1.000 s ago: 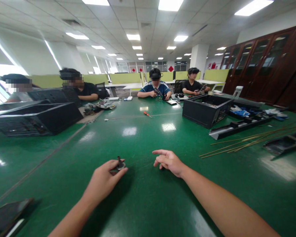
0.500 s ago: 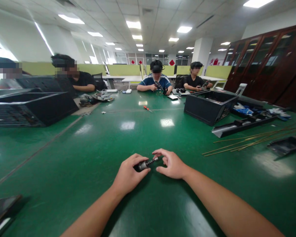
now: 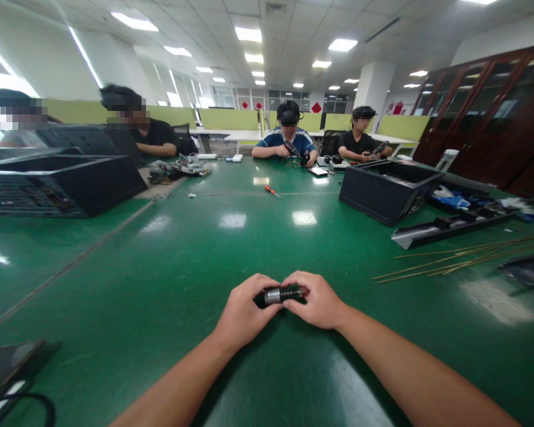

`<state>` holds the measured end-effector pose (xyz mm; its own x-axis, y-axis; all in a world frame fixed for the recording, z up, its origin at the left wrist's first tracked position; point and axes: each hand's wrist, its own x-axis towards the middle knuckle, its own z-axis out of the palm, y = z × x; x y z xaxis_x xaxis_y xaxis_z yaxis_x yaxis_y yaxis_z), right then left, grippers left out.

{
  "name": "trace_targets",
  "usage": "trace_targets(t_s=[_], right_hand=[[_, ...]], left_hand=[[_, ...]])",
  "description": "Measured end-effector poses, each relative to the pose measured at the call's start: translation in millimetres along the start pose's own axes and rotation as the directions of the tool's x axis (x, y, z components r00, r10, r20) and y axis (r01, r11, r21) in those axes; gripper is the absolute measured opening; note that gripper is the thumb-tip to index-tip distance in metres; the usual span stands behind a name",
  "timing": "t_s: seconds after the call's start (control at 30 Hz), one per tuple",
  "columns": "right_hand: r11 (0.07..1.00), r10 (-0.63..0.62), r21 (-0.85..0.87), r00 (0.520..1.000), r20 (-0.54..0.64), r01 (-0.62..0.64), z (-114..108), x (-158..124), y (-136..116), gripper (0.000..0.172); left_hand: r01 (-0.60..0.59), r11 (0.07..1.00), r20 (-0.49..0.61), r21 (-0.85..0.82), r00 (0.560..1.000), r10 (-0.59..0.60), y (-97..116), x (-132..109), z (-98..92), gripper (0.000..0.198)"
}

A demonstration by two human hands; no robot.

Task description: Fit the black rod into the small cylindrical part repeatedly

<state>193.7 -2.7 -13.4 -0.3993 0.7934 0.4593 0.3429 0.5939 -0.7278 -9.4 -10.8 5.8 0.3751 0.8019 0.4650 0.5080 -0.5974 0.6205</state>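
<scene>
A small metal cylinder with a dark end (image 3: 281, 295) lies level between both my hands, just above the green table (image 3: 231, 249). My left hand (image 3: 245, 311) grips its dark left end with curled fingers. My right hand (image 3: 317, 299) pinches its right end, thumb underneath and fingers over the top. The two hands almost touch around it.
An open black computer case (image 3: 385, 191) and a long black panel (image 3: 449, 226) lie to the right, with thin brass rods (image 3: 454, 261) beside them. Another black case (image 3: 57, 184) is at the left. An orange screwdriver (image 3: 271, 190) lies mid-table. Several people sit at the far side.
My left hand carried the small metal part to the right and turned it level. My right hand came in and closed on its other end.
</scene>
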Motion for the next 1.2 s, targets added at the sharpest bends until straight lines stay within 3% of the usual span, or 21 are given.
trace_targets(t_s=[0.13,0.3,0.9,1.2], right_hand=[[0.998,-0.041,0.041,0.999,-0.015,0.041,0.0,1.2,-2.1,0.014],[0.999,0.009,0.036,1.000,-0.016,-0.008,0.4,1.5,-1.2,0.009],[0.998,0.062,-0.026,0.998,0.006,-0.062,-1.3,1.1,1.3,0.011],[0.993,0.111,0.029,0.994,0.009,-0.111,-0.2,0.1,-3.3,0.011]], left_hand=[[-0.021,1.000,-0.004,0.021,1.000,0.021,2.9,-1.5,1.0,0.021],[-0.035,0.998,-0.032,0.043,0.999,0.036,2.7,-2.3,0.9,0.018],[-0.009,0.997,-0.054,0.071,0.998,0.013,1.6,-2.4,-0.1,0.018],[-0.006,0.997,-0.083,0.076,0.996,0.012,1.6,-1.1,-1.0,0.017]])
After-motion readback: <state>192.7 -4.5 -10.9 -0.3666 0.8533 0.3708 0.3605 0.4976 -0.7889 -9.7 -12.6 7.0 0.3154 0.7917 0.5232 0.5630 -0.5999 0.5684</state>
